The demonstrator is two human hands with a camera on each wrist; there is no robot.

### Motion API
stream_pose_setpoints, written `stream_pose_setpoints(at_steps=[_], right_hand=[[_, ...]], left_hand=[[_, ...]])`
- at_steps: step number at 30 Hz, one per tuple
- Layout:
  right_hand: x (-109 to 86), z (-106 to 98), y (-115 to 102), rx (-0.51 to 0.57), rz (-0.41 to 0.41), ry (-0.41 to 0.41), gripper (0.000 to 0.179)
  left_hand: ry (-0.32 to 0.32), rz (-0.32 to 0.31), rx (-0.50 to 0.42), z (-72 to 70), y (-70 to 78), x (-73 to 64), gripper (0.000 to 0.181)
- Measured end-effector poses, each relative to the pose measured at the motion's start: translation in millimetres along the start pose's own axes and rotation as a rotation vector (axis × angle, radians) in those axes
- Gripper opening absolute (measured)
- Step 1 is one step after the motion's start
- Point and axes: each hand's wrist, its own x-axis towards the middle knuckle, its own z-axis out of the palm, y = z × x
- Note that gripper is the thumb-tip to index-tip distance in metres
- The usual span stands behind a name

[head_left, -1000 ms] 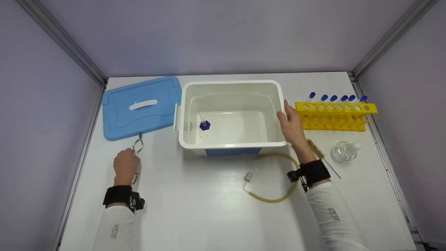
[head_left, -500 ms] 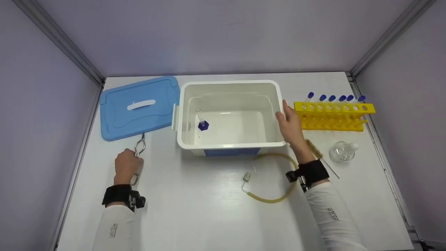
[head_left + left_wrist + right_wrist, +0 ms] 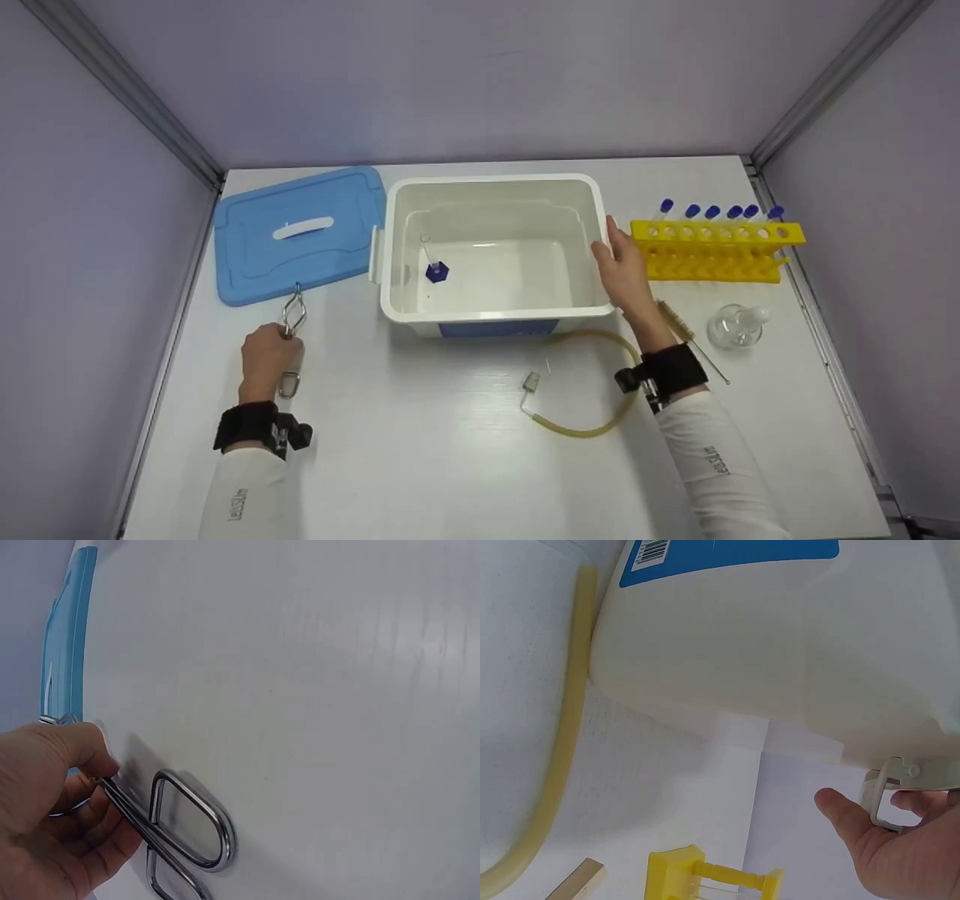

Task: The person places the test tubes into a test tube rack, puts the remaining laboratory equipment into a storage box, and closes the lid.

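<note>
My left hand [image 3: 268, 358] grips metal crucible tongs [image 3: 148, 831] at the shank, thumb and fingers closed round it. Their two loop handles stick out toward the wrist, while the tips reach the near edge of the blue lid [image 3: 255, 262]. A white plastic storage box [image 3: 495, 315] stands mid-table without its lid. On its right side my right hand [image 3: 628, 274] holds the box's handle [image 3: 877, 795], with the thumb on one side and fingers on the other. Inside the box, toward the left, is a small measuring cylinder [image 3: 436, 271] with a purple hexagonal base.
Right of the box stands a yellow rack [image 3: 716, 270] with several blue-capped test tubes. Nearer are a clear glass bottle [image 3: 731, 328] and a test tube brush [image 3: 676, 322], partly behind the right forearm. A yellowish rubber tube [image 3: 577, 433] with a stopper [image 3: 531, 381] curves before the box.
My left hand has shifted slightly left, and the tongs in it have turned a little, showing more of their handle loop. The right hand stays on the box.
</note>
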Motion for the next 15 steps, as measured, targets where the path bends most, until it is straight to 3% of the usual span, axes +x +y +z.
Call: stream_pose_setpoints(at_steps=[8,15], right_hand=[[0.3,1,0,0.004,0.015,0.002,0.057],[0.9,0,0,-0.025,0.032,-0.01,0.058]], left_hand=[[-0.031,0.0,-0.005,-12.4,5.7,3.0,0.041],[0.055,0.054,-0.055,-27.6,27.0,-1.3,0.041]])
